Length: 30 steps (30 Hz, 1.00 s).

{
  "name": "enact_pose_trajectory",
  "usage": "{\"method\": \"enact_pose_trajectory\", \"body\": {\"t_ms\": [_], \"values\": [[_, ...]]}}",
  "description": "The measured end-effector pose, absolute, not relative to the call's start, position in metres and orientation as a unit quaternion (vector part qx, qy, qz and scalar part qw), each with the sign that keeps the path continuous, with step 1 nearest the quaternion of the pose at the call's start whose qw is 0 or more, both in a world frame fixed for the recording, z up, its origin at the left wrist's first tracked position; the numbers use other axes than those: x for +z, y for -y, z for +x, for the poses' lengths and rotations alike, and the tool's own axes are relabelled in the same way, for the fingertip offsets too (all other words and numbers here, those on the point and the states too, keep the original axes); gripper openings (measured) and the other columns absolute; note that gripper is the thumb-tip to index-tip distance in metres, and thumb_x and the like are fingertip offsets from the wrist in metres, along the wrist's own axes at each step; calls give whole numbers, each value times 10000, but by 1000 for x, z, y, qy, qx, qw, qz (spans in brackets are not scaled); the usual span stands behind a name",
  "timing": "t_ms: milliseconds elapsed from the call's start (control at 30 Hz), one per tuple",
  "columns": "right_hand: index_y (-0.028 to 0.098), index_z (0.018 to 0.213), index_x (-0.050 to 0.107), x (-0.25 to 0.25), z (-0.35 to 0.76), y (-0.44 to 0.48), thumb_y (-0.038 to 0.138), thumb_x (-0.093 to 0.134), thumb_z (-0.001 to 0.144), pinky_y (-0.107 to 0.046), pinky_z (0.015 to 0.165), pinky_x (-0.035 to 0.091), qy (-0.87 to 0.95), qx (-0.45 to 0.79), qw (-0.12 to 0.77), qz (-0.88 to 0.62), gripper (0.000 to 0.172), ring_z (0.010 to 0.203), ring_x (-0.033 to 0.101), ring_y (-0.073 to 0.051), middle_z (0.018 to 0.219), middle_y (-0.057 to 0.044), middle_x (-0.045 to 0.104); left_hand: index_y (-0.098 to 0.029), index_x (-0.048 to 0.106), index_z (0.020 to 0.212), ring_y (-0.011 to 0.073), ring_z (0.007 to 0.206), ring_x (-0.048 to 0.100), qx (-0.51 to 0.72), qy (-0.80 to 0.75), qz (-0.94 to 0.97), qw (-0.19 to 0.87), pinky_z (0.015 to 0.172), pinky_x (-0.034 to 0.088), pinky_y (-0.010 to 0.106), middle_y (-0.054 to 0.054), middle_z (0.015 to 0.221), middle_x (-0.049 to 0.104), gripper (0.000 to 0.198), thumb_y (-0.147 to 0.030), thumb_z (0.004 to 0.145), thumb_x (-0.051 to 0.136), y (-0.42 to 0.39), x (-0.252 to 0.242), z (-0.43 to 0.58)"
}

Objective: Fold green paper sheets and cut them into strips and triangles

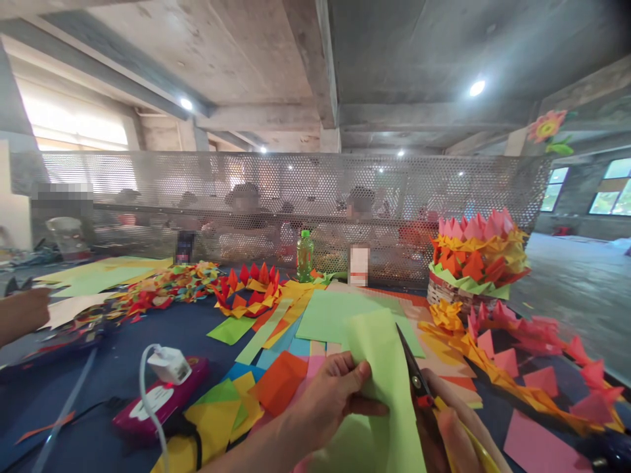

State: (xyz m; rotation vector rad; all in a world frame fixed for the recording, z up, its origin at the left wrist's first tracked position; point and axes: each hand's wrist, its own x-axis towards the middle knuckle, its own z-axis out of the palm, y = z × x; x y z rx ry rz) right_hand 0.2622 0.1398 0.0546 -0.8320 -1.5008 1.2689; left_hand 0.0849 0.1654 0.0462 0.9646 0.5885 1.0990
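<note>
My left hand [340, 387] pinches a light green sheet of paper [382, 348] between thumb and fingers, holding it up near the front of the table. The sheet looks bent or folded, its lower part running out of view at the bottom. In my right hand [451, 427] is a pair of scissors [417, 374] with dark blades and yellow and red handles. Its blades lie along the right edge of the sheet, pointing up and away. Whether they are cutting into the paper I cannot tell. Behind the sheet lies a flat stack of light green paper [325, 315].
A purple power strip [185, 394] with a white charger [170, 363] sits at left. Folded-paper rings [246, 292] and a layered paper flower basket [478, 256] stand farther back. A green bottle [305, 256] is by the mesh partition [276, 171]. Another person's hand [24, 315] shows far left.
</note>
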Motion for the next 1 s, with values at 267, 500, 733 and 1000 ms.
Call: {"method": "enact_pose_trajectory", "body": {"t_ms": [267,500,733,1000], "values": [[242,797,537,59,258,-135,865,420,677,-257,389,373,603,546,468,-346,646,367,401,-120,434,45,391,-92,709,1024,157,755,683,494,-263,430,709,661,574,244,132,909,728,325,-344,821,677,-165,43,85],[242,767,534,70,262,-135,861,443,669,-240,369,384,596,551,463,-355,633,407,454,-138,461,29,432,-83,709,1027,172,766,683,477,-268,445,709,669,563,252,147,916,728,388,-390,791,703,-164,41,86],[250,770,565,76,264,-131,774,506,728,-217,347,372,589,548,465,-370,528,405,456,-139,447,25,435,-78,714,996,174,757,684,468,-273,451,709,683,562,262,148,903,728,388,-405,788,701,-164,42,87],[248,697,541,71,266,-142,835,525,639,-248,395,422,586,533,482,-375,590,427,477,-145,473,21,455,-74,710,1011,193,772,686,467,-287,452,704,683,560,274,160,914,726,436,-436,768,709,-163,44,85]]}}
